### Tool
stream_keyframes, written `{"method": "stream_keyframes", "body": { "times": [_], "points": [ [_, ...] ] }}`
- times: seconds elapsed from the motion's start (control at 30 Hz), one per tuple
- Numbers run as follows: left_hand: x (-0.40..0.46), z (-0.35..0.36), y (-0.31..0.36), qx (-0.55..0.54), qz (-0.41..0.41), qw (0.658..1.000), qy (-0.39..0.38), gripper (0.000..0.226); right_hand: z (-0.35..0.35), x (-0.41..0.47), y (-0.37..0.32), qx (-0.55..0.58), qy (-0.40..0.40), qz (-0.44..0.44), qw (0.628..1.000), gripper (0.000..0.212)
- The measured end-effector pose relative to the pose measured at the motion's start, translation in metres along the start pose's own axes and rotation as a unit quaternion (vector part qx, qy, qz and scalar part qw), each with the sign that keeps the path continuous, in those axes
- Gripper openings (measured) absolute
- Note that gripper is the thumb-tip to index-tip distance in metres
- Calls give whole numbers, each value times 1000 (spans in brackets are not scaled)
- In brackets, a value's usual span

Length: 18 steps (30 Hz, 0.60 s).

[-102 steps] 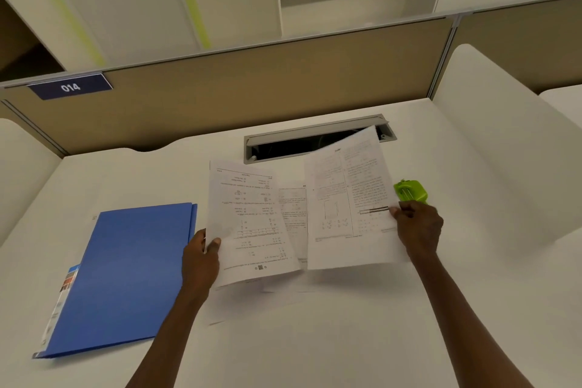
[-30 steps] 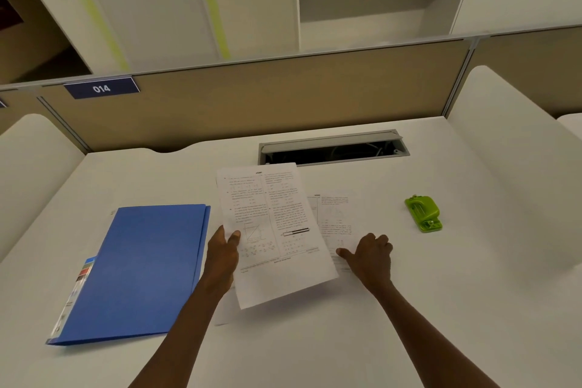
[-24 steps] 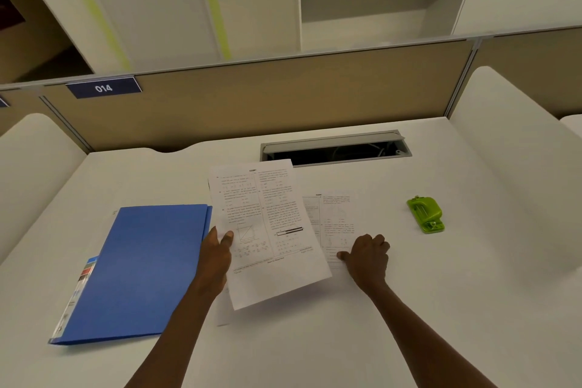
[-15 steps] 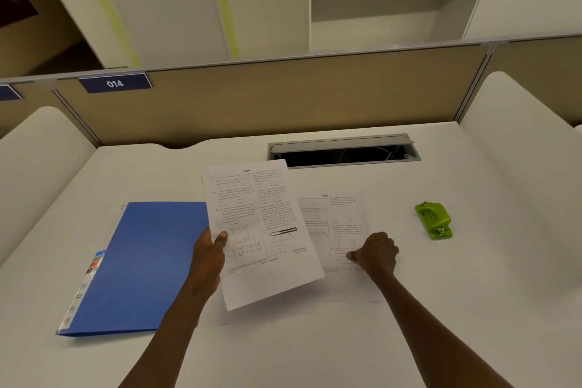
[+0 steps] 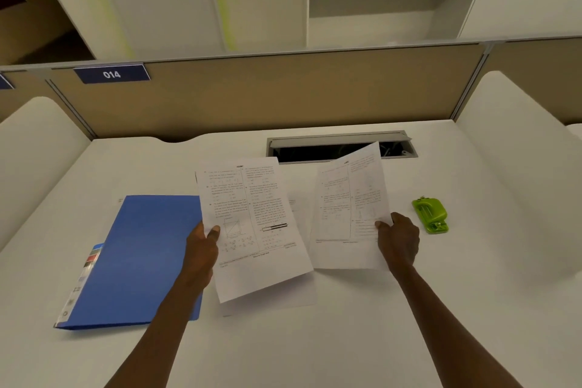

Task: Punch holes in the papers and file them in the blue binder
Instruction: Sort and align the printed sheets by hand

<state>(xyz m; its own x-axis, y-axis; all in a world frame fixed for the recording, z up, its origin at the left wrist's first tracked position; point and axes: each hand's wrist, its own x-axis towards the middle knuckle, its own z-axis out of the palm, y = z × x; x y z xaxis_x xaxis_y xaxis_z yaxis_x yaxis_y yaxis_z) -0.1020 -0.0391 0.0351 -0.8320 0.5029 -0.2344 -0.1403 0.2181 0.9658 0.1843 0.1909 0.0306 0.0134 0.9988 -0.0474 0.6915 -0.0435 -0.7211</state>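
My left hand [image 5: 203,246] holds a printed sheet [image 5: 252,224] by its left edge, lifted above the desk. My right hand [image 5: 398,238] pinches a second printed sheet [image 5: 348,208] at its right edge, tilted up off the desk. Another paper [image 5: 296,296] lies flat beneath them, mostly hidden. The closed blue binder [image 5: 138,258] lies on the desk to the left, partly under my left forearm. A small green hole punch [image 5: 430,214] sits on the desk just right of my right hand.
An open cable slot [image 5: 341,146] is set into the white desk [image 5: 315,340] behind the papers. A tan partition [image 5: 283,94] with a "014" label closes the back. Curved white side panels [image 5: 516,148] flank the desk on both sides.
My right hand has picked a second sheet up off the desk and raised it; before, it was pressed flat on that sheet. My left hand keeps holding its sheet.
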Motion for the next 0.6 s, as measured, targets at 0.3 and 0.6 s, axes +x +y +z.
{"method": "stream_keyframes", "body": {
  "times": [0.3,0.6],
  "points": [
    [13,-15,14,16,40,999,-13,33,-47,-11,-53,66,37,-138,987,12],
    [7,-8,32,-57,10,994,-95,30,-26,-53,-99,219,-182,-94,954,7]
  ]
}}
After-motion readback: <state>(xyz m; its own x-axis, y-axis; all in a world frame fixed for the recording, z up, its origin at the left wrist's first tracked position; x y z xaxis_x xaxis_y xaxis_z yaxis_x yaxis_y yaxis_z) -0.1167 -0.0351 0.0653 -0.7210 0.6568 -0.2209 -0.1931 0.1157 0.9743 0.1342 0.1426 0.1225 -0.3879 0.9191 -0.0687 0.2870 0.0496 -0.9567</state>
